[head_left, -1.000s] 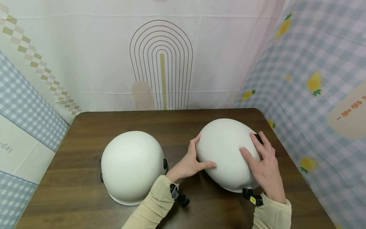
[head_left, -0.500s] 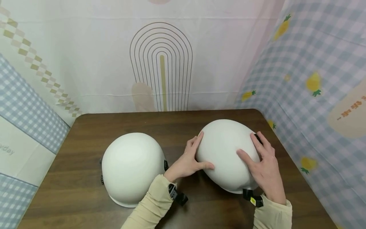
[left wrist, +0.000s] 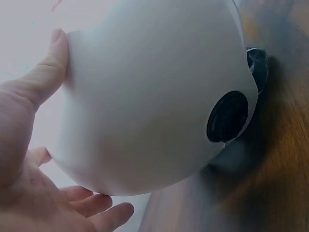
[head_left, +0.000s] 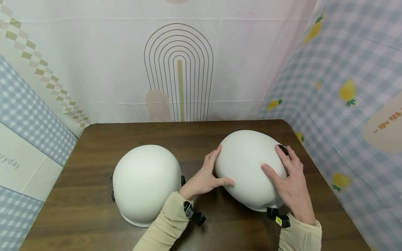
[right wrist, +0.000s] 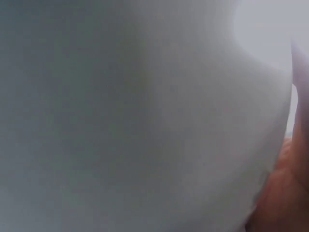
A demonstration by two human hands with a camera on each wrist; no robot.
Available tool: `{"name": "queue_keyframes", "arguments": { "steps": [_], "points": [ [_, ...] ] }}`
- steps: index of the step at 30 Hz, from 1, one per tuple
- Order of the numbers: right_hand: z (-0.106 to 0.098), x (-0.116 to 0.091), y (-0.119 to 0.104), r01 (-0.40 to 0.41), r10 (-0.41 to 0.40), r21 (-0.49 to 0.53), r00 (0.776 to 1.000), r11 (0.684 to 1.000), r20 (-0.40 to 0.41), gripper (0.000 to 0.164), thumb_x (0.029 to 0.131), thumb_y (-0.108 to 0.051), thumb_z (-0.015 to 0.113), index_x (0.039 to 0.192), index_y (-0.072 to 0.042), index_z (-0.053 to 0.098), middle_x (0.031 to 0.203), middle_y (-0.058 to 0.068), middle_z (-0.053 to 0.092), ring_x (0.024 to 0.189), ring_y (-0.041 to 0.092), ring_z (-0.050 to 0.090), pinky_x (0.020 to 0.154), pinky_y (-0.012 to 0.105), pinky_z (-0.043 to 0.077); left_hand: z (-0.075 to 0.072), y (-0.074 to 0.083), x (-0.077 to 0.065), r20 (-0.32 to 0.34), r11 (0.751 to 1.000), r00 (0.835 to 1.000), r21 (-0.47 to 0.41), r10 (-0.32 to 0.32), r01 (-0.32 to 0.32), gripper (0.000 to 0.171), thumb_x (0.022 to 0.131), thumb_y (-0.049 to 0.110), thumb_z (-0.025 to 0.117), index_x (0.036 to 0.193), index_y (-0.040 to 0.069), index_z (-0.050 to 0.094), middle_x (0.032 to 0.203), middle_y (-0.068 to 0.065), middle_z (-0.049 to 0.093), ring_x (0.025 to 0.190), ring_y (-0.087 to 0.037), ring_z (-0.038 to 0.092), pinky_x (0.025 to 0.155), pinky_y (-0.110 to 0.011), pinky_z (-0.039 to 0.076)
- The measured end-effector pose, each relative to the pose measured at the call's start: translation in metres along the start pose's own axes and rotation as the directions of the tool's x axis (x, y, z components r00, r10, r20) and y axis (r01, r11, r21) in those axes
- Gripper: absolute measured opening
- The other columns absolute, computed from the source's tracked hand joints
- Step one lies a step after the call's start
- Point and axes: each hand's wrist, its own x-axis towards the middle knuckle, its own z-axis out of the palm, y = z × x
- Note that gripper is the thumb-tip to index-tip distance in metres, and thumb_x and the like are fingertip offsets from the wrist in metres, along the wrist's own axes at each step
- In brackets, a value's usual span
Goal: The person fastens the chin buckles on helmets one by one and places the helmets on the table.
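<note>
A glossy white helmet (head_left: 248, 167) sits tilted at the right of the wooden table. My left hand (head_left: 204, 177) holds its left side, thumb on the near face and fingers round the far side. My right hand (head_left: 292, 183) grips the opposite side, with fingertips beside a black round fitting (head_left: 283, 150). In the left wrist view, the thumb and fingers of the left hand (left wrist: 43, 140) meet the white shell (left wrist: 149, 106), which bears a black round fitting (left wrist: 228, 116) near its rim. The shell (right wrist: 145, 121) fills most of the right wrist view, blurred.
A second white helmet (head_left: 146, 184) with black side fittings stands on the left of the dark wooden table (head_left: 72, 209), close to my left forearm. A printed white cloth (head_left: 103, 69) hangs behind, and a checked cloth (head_left: 317, 94) flanks the right side.
</note>
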Motion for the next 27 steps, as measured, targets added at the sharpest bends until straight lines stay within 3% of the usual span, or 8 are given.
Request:
{"name": "queue_keyframes", "arguments": {
  "steps": [19, 27],
  "points": [
    [-0.0014, -0.0030, 0.0052, 0.051, -0.051, -0.008, 0.998, 0.999, -0.042, 0.074, 0.088, -0.039, 0.072, 0.151, -0.036, 0.033, 0.159, 0.005, 0.018, 0.140, 0.035, 0.017, 0.087, 0.074, 0.030, 0.0072, -0.0009, -0.0016, 0.013, 0.999, 1.000, -0.038, -0.008, 0.009, 0.113, 0.075, 0.057, 0.077, 0.153, 0.045, -0.005, 0.158, -0.001, 0.005, 0.140, -0.027, 0.025, 0.107, -0.050, 0.030],
    [-0.0025, -0.0032, 0.0050, 0.073, -0.073, 0.008, 0.997, 0.997, -0.037, 0.079, 0.088, -0.036, 0.072, 0.153, -0.037, 0.028, 0.159, -0.001, 0.018, 0.138, 0.034, 0.018, 0.088, 0.072, 0.029, 0.0045, -0.0045, -0.0038, 0.025, 0.999, 1.000, -0.042, -0.017, 0.018, 0.113, 0.075, 0.058, 0.076, 0.152, 0.046, -0.006, 0.159, 0.001, 0.004, 0.141, -0.026, 0.023, 0.107, -0.051, 0.030]
  ]
}}
